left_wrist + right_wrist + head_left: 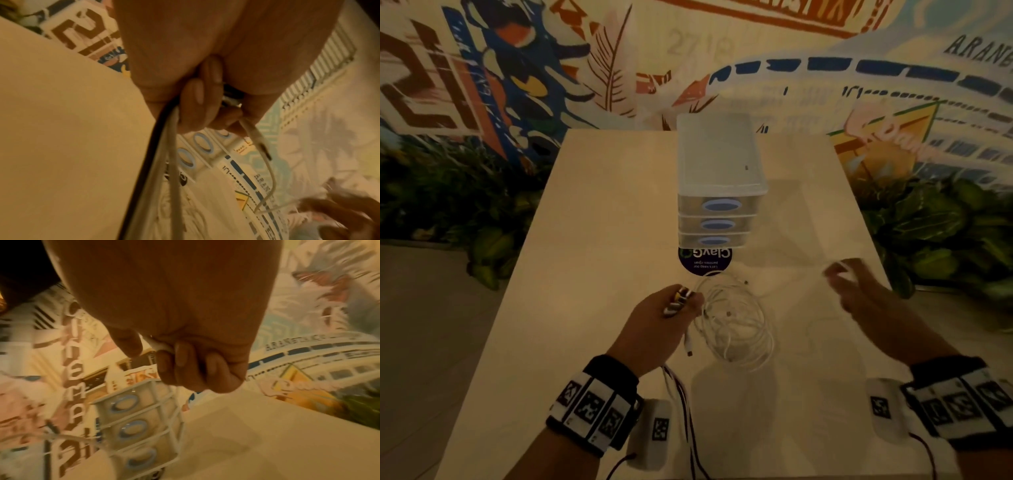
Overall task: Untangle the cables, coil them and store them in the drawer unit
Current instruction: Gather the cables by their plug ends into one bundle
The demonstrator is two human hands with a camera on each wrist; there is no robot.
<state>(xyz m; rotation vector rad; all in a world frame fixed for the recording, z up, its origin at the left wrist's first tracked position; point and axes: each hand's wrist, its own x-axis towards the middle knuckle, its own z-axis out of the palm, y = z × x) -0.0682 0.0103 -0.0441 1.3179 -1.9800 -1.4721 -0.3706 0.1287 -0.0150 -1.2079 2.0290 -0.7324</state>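
The left hand [654, 329] is closed around a bunch of plugs [678, 299] and the white cable [736, 325], whose loose loops hang from the fist over the table [592, 260]; one white plug end [689, 346] dangles below; darker leads [685, 394] trail back under the wrist; the right hand [859, 291], blurred and off to the side, has its fingers curled on a small white piece [159, 344]; beyond stands the drawer unit [720, 192], all three drawers closed, a round sticker [705, 262] at its foot.
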